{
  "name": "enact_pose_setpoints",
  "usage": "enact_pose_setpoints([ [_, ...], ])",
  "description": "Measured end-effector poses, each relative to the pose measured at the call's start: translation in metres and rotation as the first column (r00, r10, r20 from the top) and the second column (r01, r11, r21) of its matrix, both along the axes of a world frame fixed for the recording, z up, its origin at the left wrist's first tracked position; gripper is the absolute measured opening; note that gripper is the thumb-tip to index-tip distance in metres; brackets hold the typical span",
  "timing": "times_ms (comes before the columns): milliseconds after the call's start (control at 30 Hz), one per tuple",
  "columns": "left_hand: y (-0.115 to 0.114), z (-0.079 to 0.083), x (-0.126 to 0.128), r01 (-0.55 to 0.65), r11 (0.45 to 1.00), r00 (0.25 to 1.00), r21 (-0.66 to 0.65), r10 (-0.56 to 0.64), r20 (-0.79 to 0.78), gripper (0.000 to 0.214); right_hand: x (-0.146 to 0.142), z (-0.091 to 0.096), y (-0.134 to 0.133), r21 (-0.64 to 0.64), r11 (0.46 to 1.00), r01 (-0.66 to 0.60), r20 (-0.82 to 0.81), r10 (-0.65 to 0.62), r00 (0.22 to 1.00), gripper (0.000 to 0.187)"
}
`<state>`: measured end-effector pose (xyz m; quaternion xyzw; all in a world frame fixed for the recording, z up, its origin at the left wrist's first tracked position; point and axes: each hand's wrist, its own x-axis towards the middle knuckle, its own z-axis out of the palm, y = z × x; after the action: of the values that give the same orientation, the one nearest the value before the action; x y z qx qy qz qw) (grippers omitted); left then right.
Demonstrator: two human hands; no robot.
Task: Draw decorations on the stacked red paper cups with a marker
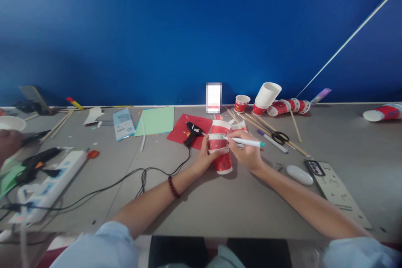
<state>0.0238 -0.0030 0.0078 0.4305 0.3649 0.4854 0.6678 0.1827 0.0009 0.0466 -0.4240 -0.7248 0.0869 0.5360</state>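
Note:
Red and white paper cups [222, 162], joined in a short stack, stand tilted in front of me. My left hand [207, 154] is wrapped round their left side, thumb across the front. My right hand [248, 150] grips a white marker [246, 141] with a green end; its tip meets the white band of the upper cup, where a small greenish mark shows. Just left of the cups, a black hot glue gun [192, 133] lies on a red sheet [177, 134], its cord running left. A purple-capped marker [273, 141] and black-handled scissors [279, 137] lie to the right.
A phone [337, 192] and a white oval case [299, 174] lie at right. More paper cups [266, 96] stand along the blue wall. Green paper [157, 120], a blue packet [123, 124] and a power strip [53, 188] are at left, near another person's hand [9, 144].

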Motion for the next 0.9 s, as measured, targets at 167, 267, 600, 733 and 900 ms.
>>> enact_pose_setpoints([
  [167, -0.0009, 0.0027, -0.0003, 0.014, 1.000, 1.000, 0.017, -0.014, 0.015, 0.061, -0.0008, -0.0006, -0.0007, -0.008, 1.000, -0.005, 0.014, 0.005, 1.000, 0.008],
  [267, -0.0016, 0.0040, 0.0001, 0.008, 1.000, 1.000, 0.017, -0.008, 0.009, 0.061, -0.0013, -0.0014, -0.0005, 0.004, 1.000, -0.011, 0.013, 0.011, 1.000, 0.008],
  [600, -0.0018, 0.0060, 0.0004, -0.003, 1.000, 1.000, -0.005, 0.003, 0.020, 0.065, -0.0004, 0.0013, -0.0009, -0.031, 1.000, 0.002, -0.007, -0.002, 1.000, 0.008],
  [733, -0.0015, 0.0045, 0.0009, 0.001, 1.000, 1.000, -0.002, -0.001, 0.016, 0.064, -0.0003, 0.0015, -0.0017, -0.049, 0.999, -0.005, -0.009, 0.005, 1.000, 0.007],
  [900, -0.0014, 0.0044, 0.0018, -0.009, 1.000, 1.000, 0.009, 0.009, 0.006, 0.062, -0.0008, -0.0016, -0.0011, -0.015, 1.000, -0.024, 0.016, 0.024, 1.000, 0.007],
])
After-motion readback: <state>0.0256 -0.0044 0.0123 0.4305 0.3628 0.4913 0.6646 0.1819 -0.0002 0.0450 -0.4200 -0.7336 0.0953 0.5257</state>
